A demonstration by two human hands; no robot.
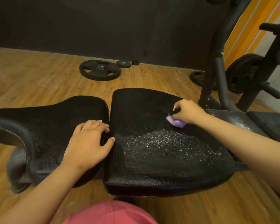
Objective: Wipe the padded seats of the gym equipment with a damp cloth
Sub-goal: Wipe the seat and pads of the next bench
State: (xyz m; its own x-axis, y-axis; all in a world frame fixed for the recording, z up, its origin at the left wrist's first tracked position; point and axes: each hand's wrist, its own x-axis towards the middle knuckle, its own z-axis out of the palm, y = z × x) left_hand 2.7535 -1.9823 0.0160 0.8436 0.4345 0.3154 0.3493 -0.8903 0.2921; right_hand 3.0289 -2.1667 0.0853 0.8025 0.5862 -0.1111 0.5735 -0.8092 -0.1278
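My left hand (87, 141) lies spread on the left pad (55, 123), fingertips at its edge, I think to brace me. My right hand (187, 111) clutches the bunched purple cloth (176, 122) against the right pad (160, 159), far side; its pebbled black cover glistens with droplets nearer me.

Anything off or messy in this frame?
A white speckled patch, droplets or foam, covers the middle of the larger seat pad, nearer than the purple cloth in the right hand. Similar specks dot the frame beyond. Weight plates lie loose on the floor.
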